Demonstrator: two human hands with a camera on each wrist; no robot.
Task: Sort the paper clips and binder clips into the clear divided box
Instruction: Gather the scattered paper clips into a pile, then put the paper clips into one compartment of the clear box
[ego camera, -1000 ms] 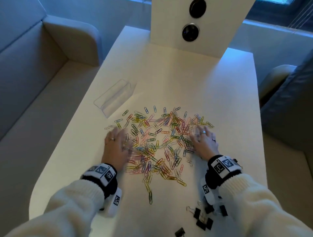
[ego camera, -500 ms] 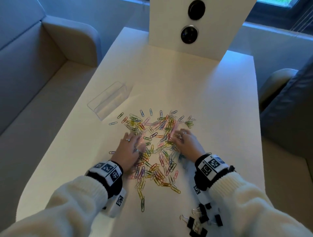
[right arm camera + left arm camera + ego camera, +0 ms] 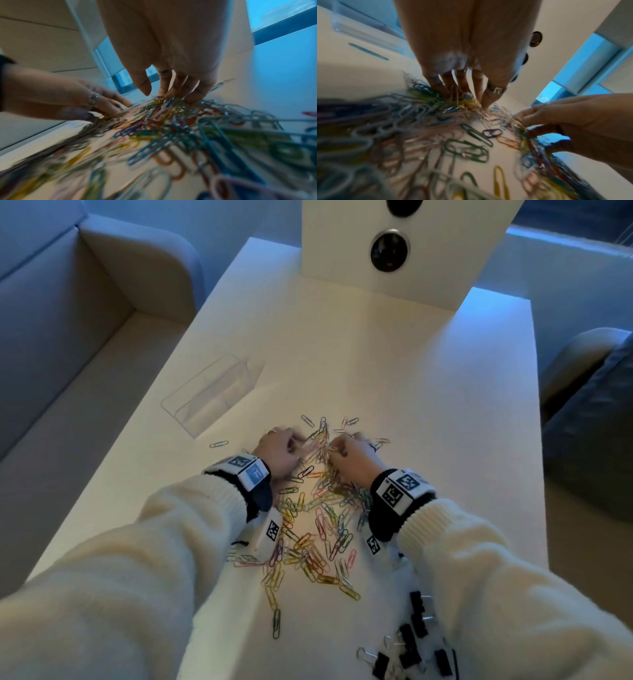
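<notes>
Many coloured paper clips (image 3: 318,518) lie heaped on the white table (image 3: 428,405). My left hand (image 3: 279,448) and right hand (image 3: 354,453) meet at the heap's far end with a bunch of clips pressed between them. In the left wrist view the left hand (image 3: 467,102) points its fingers down into the paper clips (image 3: 467,150). In the right wrist view the right hand (image 3: 164,94) has its fingertips on the paper clips (image 3: 171,121) and its thumb free. The clear divided box (image 3: 209,395) stands empty at far left. Black binder clips (image 3: 411,642) lie by my right forearm.
A white upright panel (image 3: 342,244) with round black sockets stands at the table's far end. A sofa (image 3: 68,302) runs along the left and a dark chair (image 3: 589,422) is on the right. One stray clip (image 3: 219,444) lies left of my left hand, near the box.
Both hands have swept inward and forward across the table, from wide apart to almost touching. The spread of paper clips is drawn into a narrower heap between and behind them.
</notes>
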